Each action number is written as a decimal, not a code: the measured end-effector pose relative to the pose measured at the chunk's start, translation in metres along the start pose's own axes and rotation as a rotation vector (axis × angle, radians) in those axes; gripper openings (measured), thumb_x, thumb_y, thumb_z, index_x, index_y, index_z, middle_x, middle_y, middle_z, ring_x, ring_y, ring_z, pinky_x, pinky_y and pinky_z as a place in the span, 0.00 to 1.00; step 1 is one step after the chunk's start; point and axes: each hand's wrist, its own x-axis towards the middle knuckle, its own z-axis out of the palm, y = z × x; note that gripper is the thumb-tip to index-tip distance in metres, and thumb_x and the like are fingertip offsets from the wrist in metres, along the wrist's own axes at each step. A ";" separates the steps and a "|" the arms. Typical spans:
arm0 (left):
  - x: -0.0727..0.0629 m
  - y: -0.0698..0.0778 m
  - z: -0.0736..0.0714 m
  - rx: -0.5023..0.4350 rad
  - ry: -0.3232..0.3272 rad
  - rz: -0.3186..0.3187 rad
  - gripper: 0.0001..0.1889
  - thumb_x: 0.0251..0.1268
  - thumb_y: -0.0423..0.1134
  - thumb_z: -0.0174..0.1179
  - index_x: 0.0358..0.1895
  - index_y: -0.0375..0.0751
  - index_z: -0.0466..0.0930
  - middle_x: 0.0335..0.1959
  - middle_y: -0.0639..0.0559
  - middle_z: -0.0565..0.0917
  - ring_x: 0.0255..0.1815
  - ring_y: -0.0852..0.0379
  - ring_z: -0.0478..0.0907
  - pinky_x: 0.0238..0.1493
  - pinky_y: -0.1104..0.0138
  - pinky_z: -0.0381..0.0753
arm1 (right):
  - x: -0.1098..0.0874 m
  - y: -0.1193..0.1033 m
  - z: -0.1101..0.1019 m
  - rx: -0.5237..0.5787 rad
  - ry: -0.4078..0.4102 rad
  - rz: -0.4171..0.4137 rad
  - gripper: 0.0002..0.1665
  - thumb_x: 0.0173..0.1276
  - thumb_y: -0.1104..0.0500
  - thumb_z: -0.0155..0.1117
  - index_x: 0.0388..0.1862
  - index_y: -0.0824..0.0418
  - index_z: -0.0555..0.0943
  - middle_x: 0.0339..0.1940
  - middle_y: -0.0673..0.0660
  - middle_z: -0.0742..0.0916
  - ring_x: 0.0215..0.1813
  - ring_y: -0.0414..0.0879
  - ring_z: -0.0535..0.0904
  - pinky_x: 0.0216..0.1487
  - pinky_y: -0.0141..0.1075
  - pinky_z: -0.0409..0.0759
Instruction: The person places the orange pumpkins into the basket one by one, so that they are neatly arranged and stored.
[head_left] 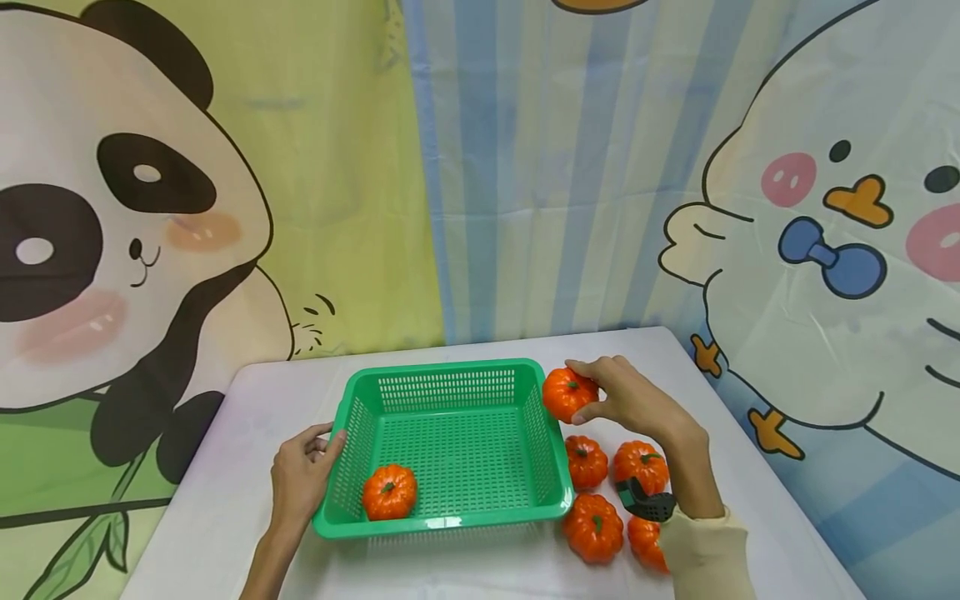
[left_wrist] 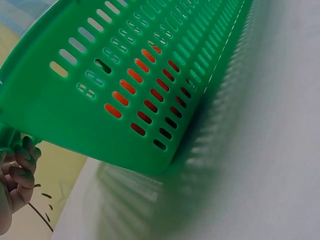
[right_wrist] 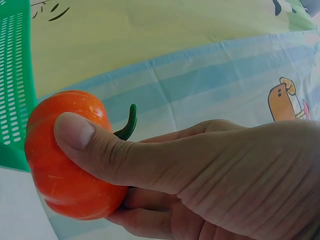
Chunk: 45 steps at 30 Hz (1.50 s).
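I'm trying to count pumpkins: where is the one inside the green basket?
In the head view, the pumpkin sits in the near left corner of the green basket, close to the left hand that grips the basket's left rim.

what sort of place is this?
Probably a staged tabletop recording spot, though the wider room isn't visible: a white table against a cartoon-printed backdrop, set with a green basket and orange pumpkins.
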 end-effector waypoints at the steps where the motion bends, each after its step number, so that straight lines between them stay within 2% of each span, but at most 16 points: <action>1: 0.000 0.000 0.000 0.000 0.000 -0.003 0.20 0.78 0.44 0.70 0.58 0.31 0.90 0.27 0.45 0.89 0.21 0.67 0.76 0.29 0.69 0.73 | 0.000 -0.001 0.000 -0.001 -0.001 0.005 0.48 0.62 0.57 0.86 0.78 0.70 0.76 0.50 0.53 0.92 0.45 0.46 0.77 0.48 0.35 0.76; 6: 0.000 0.000 0.000 -0.003 -0.002 -0.009 0.20 0.78 0.45 0.70 0.59 0.30 0.90 0.27 0.45 0.89 0.21 0.66 0.76 0.29 0.69 0.74 | 0.002 -0.006 0.001 -0.003 -0.009 0.012 0.48 0.63 0.56 0.85 0.78 0.69 0.76 0.51 0.53 0.91 0.48 0.47 0.77 0.52 0.39 0.76; 12: -0.001 0.000 0.001 -0.015 0.001 -0.001 0.19 0.77 0.44 0.70 0.58 0.31 0.90 0.27 0.45 0.89 0.21 0.66 0.76 0.29 0.69 0.74 | 0.004 -0.011 0.005 -0.005 -0.011 0.025 0.48 0.63 0.55 0.85 0.78 0.67 0.77 0.57 0.57 0.91 0.53 0.51 0.76 0.57 0.46 0.76; 31: -0.003 -0.002 -0.002 -0.007 0.021 -0.014 0.19 0.77 0.44 0.71 0.58 0.31 0.90 0.28 0.44 0.89 0.21 0.67 0.76 0.29 0.69 0.74 | 0.015 -0.023 0.024 0.030 -0.037 0.023 0.49 0.61 0.57 0.86 0.79 0.67 0.76 0.56 0.57 0.90 0.54 0.51 0.75 0.56 0.42 0.78; 36: -0.004 -0.003 -0.002 -0.014 0.014 -0.012 0.19 0.77 0.44 0.71 0.59 0.32 0.90 0.28 0.45 0.89 0.21 0.67 0.76 0.29 0.69 0.74 | 0.018 -0.024 0.028 0.021 -0.039 0.011 0.49 0.60 0.58 0.87 0.78 0.69 0.76 0.56 0.58 0.89 0.53 0.51 0.75 0.56 0.42 0.79; 45: 0.001 -0.003 0.002 -0.018 0.014 0.007 0.18 0.78 0.42 0.70 0.59 0.31 0.90 0.27 0.44 0.88 0.21 0.66 0.77 0.29 0.69 0.75 | 0.024 -0.026 0.036 0.045 -0.060 -0.002 0.48 0.61 0.57 0.86 0.79 0.66 0.76 0.58 0.57 0.89 0.55 0.51 0.76 0.62 0.47 0.80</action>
